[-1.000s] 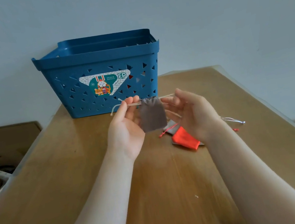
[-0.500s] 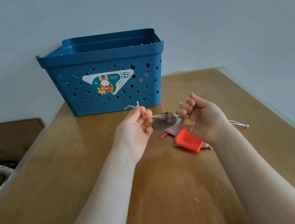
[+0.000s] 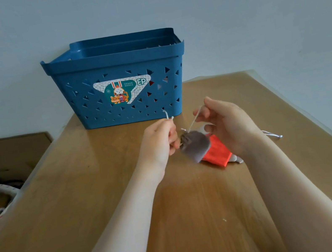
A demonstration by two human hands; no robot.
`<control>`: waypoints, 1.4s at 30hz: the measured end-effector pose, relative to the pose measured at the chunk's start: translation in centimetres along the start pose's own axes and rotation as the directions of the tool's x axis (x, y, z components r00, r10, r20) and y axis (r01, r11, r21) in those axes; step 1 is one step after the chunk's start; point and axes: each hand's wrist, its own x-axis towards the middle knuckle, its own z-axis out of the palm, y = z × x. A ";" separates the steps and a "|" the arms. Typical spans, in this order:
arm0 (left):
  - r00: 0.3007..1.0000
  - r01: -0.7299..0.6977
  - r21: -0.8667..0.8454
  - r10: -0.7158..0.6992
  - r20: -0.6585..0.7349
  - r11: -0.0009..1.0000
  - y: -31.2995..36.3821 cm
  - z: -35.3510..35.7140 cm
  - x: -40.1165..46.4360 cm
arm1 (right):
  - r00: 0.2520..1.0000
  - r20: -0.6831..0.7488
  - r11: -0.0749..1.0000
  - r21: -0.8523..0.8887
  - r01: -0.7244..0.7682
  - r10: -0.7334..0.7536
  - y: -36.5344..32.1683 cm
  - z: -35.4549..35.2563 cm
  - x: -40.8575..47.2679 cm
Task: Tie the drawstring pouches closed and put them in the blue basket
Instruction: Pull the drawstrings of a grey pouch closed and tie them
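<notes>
A small grey drawstring pouch (image 3: 196, 146) hangs between my hands above the table, its mouth gathered tight. My left hand (image 3: 159, 142) pinches one pale cord end on the pouch's left. On its right, my right hand (image 3: 229, 124) pinches the other cord, which runs up from the mouth. Under the pouch an orange pouch (image 3: 217, 154) lies flat on the table, and a pale pouch partly shows beneath it. The blue basket (image 3: 114, 57) stands at the table's far end, a sticker on its front wall.
The wooden table (image 3: 107, 202) runs from me to the wall. A loose white cord (image 3: 273, 134) lies right of my right wrist. Cardboard and a bag sit on the floor beyond the table's left edge.
The pouch's mouth went from open and flat to cinched tight. Both hands have come lower toward the table, and the right hand's cord now points upward.
</notes>
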 end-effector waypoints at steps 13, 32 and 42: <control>0.935 -0.271 0.363 0.154 0.319 0.891 0.5 1.1 -1.6 | 0.937 0.283 0.652 -0.674 0.347 -0.206 -2.4 1.9 -2.4; 0.981 -0.096 0.182 0.062 0.184 0.979 0.5 -0.1 -1.0 | 0.946 0.286 0.545 -0.774 0.323 -0.155 -2.3 0.4 -1.9; 0.998 0.032 0.045 -0.034 0.055 0.999 0.5 -0.1 -0.6 | 0.919 0.346 0.424 -0.815 0.394 -0.188 -2.0 1.1 -2.0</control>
